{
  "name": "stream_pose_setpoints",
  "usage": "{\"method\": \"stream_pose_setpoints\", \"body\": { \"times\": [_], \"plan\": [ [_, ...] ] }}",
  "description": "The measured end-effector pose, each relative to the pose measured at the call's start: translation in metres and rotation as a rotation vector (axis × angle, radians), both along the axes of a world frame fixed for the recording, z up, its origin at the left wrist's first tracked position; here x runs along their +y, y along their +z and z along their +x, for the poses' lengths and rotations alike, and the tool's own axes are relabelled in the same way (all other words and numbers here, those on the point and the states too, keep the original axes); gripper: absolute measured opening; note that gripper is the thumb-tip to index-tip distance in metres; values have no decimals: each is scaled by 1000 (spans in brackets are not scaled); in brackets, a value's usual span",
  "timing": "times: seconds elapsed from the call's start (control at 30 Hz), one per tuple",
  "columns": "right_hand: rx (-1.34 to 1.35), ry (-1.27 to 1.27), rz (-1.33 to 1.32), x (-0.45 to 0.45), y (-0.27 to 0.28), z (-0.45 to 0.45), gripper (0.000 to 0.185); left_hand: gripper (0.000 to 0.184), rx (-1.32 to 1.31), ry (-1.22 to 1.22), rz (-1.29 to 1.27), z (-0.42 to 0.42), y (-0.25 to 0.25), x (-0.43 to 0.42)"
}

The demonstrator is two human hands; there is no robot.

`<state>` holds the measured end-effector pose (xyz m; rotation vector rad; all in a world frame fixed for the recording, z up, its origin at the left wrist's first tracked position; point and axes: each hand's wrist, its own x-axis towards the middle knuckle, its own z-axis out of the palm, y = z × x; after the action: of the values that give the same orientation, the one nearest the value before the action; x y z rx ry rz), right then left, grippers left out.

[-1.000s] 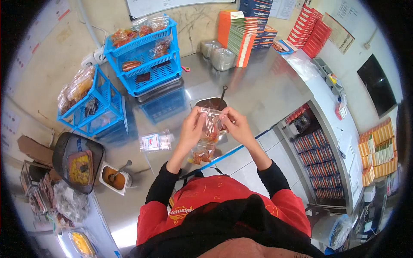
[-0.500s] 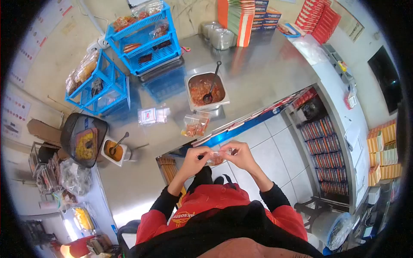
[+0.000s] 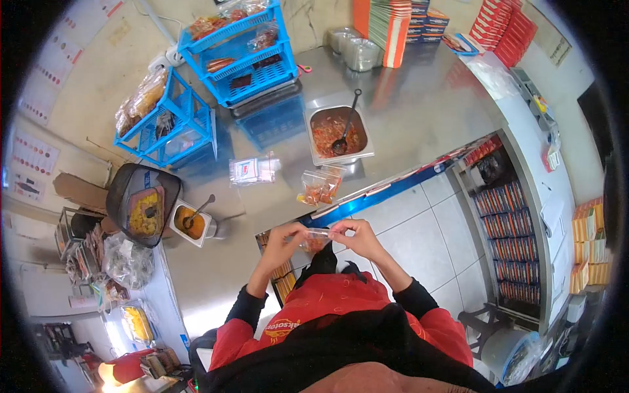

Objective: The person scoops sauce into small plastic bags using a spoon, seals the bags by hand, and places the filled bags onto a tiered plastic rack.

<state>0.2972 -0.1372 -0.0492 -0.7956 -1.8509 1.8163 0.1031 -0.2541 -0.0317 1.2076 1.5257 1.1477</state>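
Between my two hands hangs a small clear plastic bag [image 3: 316, 243] with reddish food in its lower part. My left hand [image 3: 287, 240] pinches one top corner of it, and my right hand [image 3: 354, 236] pinches the other, so the top edge is stretched between them. Just beyond, at the counter's edge, lie filled plastic bags [image 3: 321, 186] with red contents. Behind these stands a steel pan [image 3: 316, 155] of chunky red sauce, a black ladle [image 3: 347, 121] resting in it. Left of the filled bags lies a stack of flat plastic bags [image 3: 254, 170].
Blue tiered baskets [image 3: 226, 82] with packed food stand at the back of the steel counter [image 3: 419, 105]. To the left are a pan of orange sauce [image 3: 190, 224] and a black tub [image 3: 121, 190]. Shelves of packed boxes [image 3: 508, 242] stand at right, a stool [image 3: 478, 321] below.
The view has shifted, so the counter and its things appear further right. My hands are slightly further apart, drawing the bag's top edge straighter.
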Motion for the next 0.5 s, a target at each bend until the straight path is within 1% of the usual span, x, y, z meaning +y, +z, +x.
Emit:
{"method": "stream_pose_setpoints", "body": {
  "times": [0.03, 0.07, 0.1, 0.13, 0.17, 0.2, 0.23, 0.27, 0.3, 0.33, 0.37, 0.4, 0.47, 0.5],
  "plan": [
    [1, 10, 7, 4, 0, -11, 13, 13, -34, 18, -12, -12, -1, 4],
    [-29, -36, -18, 7, -2, -24, 12, 13, -33, 27, -5, -24, -2, 9],
    [-57, -83, -43, 11, -5, -38, 12, 13, 42, 70, -1, -36, -6, 16],
    [-55, -77, -36, 14, -13, -53, 12, 13, 117, 112, 3, -50, -11, 24],
    [9, -182, -1, 19, -27, -70, 12, 14, 164, 94, 55, -69, -30, 35],
    [73, -288, 33, 24, -44, -84, 12, 14, 165, 99, 61, -80, -32, 47],
    [-9, -303, 93, 31, -54, -95, 18, 18, 314, 161, 98, -90, -33, 60],
    [-6, -302, 96, 36, -64, -99, 18, 22, 462, 221, 133, -100, -33, 72],
    [-97, -348, 260, 38, -62, -102, 24, 22, 463, 222, 136, -112, -39, 83],
    [-188, -393, 427, 40, -59, -105, 31, 27, 790, 254, 156, -124, -46, 94],
    [-164, -390, 468, 42, -57, -105, 39, 33, 1113, 287, 175, -133, -53, 105],
    [-168, -390, 471, 42, -46, -105, 39, 33, 1109, 288, 177, -140, -59, 115],
    [-169, -306, 504, 41, -16, -106, 34, 36, 1296, 189, -43, -147, -67, 132],
    [-171, -312, 505, 42, -13, -108, 34, 36, 1296, 184, -38, -147, -65, 138]
  ]
}}
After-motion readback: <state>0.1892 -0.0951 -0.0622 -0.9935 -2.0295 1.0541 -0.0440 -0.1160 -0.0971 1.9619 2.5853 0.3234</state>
